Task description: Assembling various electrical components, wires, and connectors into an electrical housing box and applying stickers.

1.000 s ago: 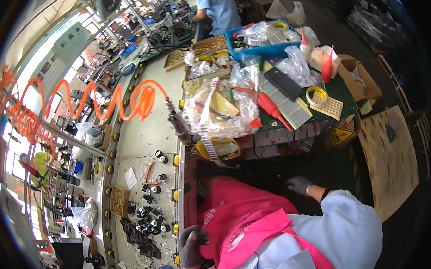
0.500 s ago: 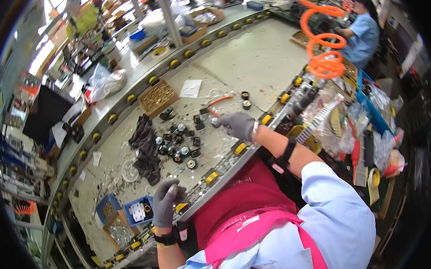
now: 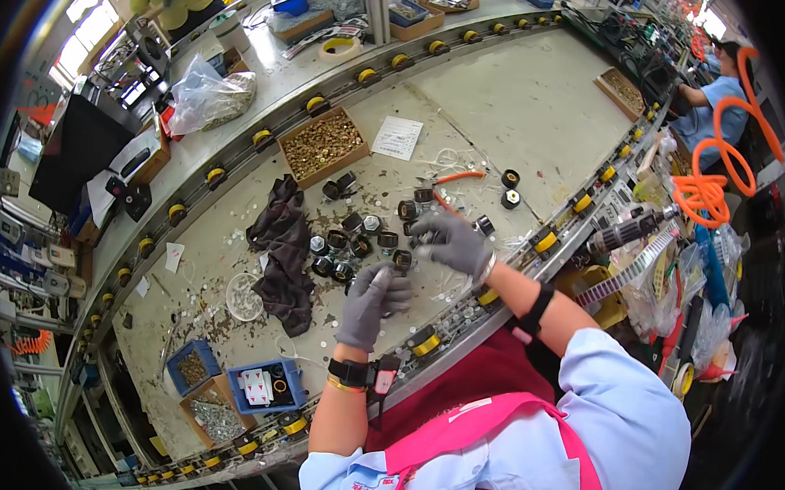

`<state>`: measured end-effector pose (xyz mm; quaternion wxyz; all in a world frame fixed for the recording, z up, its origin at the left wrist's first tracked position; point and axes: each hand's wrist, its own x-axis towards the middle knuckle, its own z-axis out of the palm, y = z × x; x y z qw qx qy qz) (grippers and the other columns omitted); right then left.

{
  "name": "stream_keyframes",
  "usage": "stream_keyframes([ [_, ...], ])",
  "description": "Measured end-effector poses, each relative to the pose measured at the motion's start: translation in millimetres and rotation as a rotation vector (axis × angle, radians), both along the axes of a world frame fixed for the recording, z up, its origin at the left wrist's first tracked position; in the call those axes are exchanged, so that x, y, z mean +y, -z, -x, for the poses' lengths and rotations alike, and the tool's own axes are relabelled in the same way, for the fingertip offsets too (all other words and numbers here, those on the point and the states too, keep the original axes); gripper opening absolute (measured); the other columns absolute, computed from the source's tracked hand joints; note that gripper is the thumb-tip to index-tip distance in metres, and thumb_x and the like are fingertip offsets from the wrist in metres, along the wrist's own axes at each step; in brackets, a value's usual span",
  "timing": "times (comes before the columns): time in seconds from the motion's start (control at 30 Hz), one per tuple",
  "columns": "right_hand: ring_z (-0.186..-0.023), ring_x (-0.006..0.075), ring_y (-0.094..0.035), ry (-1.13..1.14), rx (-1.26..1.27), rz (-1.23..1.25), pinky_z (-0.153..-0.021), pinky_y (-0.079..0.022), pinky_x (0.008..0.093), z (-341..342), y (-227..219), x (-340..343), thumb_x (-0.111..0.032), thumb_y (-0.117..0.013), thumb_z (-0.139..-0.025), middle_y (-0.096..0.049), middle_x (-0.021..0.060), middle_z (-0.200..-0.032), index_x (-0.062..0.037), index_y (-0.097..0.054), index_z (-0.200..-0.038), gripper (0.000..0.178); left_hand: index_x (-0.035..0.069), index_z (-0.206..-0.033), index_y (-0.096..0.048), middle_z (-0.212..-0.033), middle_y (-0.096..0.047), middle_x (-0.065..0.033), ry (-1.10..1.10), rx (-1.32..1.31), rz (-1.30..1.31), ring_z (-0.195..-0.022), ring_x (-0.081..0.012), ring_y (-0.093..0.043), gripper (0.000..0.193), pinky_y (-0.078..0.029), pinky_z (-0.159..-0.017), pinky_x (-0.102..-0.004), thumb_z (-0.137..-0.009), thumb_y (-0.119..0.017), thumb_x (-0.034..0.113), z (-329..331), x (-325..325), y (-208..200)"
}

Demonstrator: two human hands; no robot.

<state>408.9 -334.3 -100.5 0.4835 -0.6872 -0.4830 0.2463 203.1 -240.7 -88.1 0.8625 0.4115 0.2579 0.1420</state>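
Poising grey-gloved left hand (image 3: 374, 305) and right hand (image 3: 459, 245) at small black cylindrical parts (image 3: 387, 240), with each grip's closure unclear, ideally pinching singly.

round parts (image 3: 360, 246): black, silver | cloth (image 3: 284, 271): charcoal | coiled hose (image 3: 701, 206): orange | apron (image 3: 454, 432): pink

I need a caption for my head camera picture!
Gloved left hand and right hand near black parts, a dark cloth lying alongside.

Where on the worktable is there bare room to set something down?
Widest bare tabletop lies between the white sheet, orange tube and far-right parts box. Crowded: the middle, where black fittings cluster between the dark cloth, left hand and right hand; and the near left, with its blue bins.
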Motion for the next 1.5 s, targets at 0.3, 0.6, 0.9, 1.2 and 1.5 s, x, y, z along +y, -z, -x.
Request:
stream_keyframes([
  [0.3, -0.076, 0.0273, -0.061, -0.115, -0.003, -0.209, -0.072, -0.05, 0.0334, 83.9, -11.9, 13.8, -0.02, -0.065, -0.084, -0.06, 0.0115, -0.085, -0.0063, -0.064, -0.11, 0.029, 0.01, -0.095, -0.058, -0.061, -0.055, 0.0023, -0.166, 0.069, -0.082, -0.046, -0.0057, -0.047, 0.042, -0.034, -0.039, -0.0188, -0.098, -0.037, 0.046, 1.9, -0.6, -2.0],
  [0.6, -0.095, 0.0324, -0.059, -0.27, -0.605, -0.372, -0.079, -0.051, 0.0387, 68.5, -47.6, 16.8, -0.01, -0.064, -0.077, -0.058, 0.012, -0.107, -0.0125, -0.05, -0.128, 0.052, 0.015, -0.087, -0.059, -0.054, -0.051, 0.0014, -0.13, 0.131, 0.296, -0.032, -0.0083, -0.037, 0.047, -0.025, -0.029, -0.0206, -0.094, -0.037, 0.056, 6.1, 2.2, -4.9],
  [0.9, -0.064, 0.0315, -0.064, -0.265, -0.267, -0.034, -0.058, -0.05, 0.0372, 82.1, -62.3, 21.8, -0.029, -0.059, -0.087, -0.062, 0.0124, -0.069, -0.012, -0.05, -0.126, 0.043, 0.012, -0.086, -0.06, -0.053, -0.051, 0.0014, -0.354, 0.104, 0.217, -0.036, -0.0079, -0.04, 0.051, -0.029, -0.032, -0.0215, -0.093, -0.038, 0.058, -3.8, -5.8, -14.3],
  [1.2, -0.076, 0.0317, -0.064, -0.244, -0.243, 0.237, -0.064, -0.051, 0.0381, 77.2, -55.8, 21.0, -0.026, -0.061, -0.086, -0.062, 0.0145, -0.083, -0.0104, -0.05, -0.126, 0.043, 0.013, -0.084, -0.06, -0.051, -0.049, 0.003, -0.26, 0.177, 0.145, -0.034, -0.007, -0.038, 0.052, -0.024, -0.031, -0.0207, -0.091, -0.04, 0.06, 3.3, -3.8, -11.9],
  [1.5, -0.078, 0.0343, -0.063, -0.243, -0.11, 0.047, -0.066, -0.05, 0.0391, 81.4, -46.6, 17.2, -0.021, -0.057, -0.089, -0.062, 0.0157, -0.086, -0.0105, -0.048, -0.127, 0.041, 0.016, -0.077, -0.059, -0.054, -0.051, 0.0062, -0.283, 0.142, 0.147, -0.037, -0.0035, -0.04, 0.042, -0.025, -0.032, -0.0185, -0.094, -0.045, 0.051, -3.8, -6.6, -14.1],
])
